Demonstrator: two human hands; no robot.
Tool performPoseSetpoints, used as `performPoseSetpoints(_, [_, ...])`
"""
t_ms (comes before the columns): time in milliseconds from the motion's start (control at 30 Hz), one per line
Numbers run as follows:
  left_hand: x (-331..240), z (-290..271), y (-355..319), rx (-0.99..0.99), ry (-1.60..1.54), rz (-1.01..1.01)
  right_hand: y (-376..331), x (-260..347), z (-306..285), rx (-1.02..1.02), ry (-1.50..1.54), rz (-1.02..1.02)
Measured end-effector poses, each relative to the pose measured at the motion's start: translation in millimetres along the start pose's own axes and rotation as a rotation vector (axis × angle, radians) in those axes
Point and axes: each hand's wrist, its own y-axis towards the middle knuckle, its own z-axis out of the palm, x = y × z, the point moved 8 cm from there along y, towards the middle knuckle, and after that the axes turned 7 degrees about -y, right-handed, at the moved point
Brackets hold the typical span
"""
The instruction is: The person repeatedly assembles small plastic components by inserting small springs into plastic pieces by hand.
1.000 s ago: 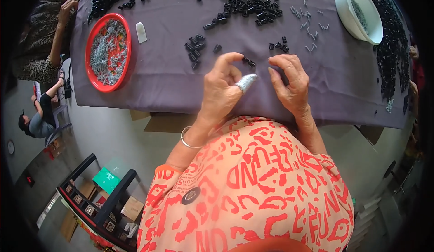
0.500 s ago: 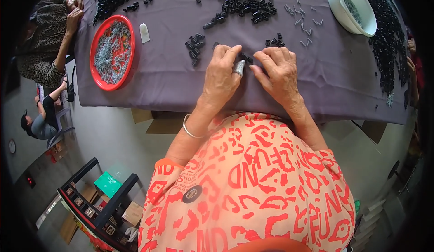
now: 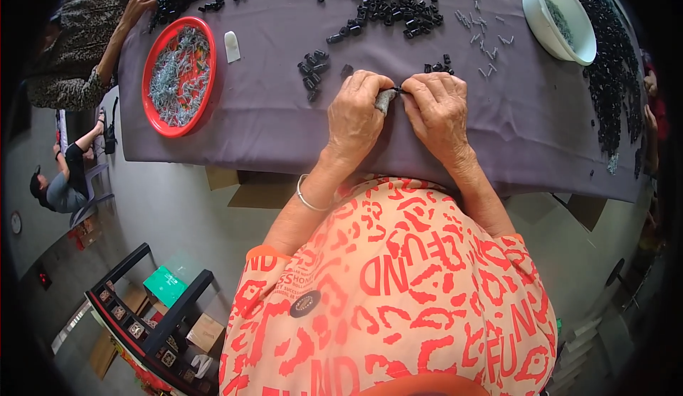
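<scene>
My left hand (image 3: 356,114) is closed in a pinch, with a grey wrapping (image 3: 385,100) on its thumb. At its fingertips is a small black plastic piece (image 3: 399,91), mostly covered by the fingers. My right hand (image 3: 437,114) pinches the same piece from the other side, so the fingertips of both hands nearly meet. Left of my left hand lies a small cluster of black pieces (image 3: 311,72). Just beyond my right knuckles sits another little group of black pieces (image 3: 442,64).
On the grey-purple tablecloth (image 3: 263,126) stand a red tray (image 3: 147,87) of small clear-grey parts and a white bowl (image 3: 535,19) of similar ones. Loose clear pins (image 3: 486,47) lie near the bowl. Larger black heaps (image 3: 388,1) spread farther back. Another person's arm (image 3: 114,40) reaches in at left.
My hands have come closer together, and the right fingertips now meet the black piece at the left ones. The other person's hand at left has moved farther along the table.
</scene>
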Motion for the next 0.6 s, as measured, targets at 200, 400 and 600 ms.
performPoseSetpoints(200, [-3.9,0.3,0.6,-0.015,0.032,0.0,-1.6,-0.5,0.5,-0.027,-0.003,-0.005])
performPoseSetpoints(400, [-3.1,-5.0,-2.0,0.02,-0.241,-0.07,0.4,-3.9,-11.3,-0.05,0.227,0.03])
performPoseSetpoints(600, [6.2,2.8,-17.0,0.059,-0.829,-0.467,5.5,-8.5,-18.2,0.142,0.642,0.305])
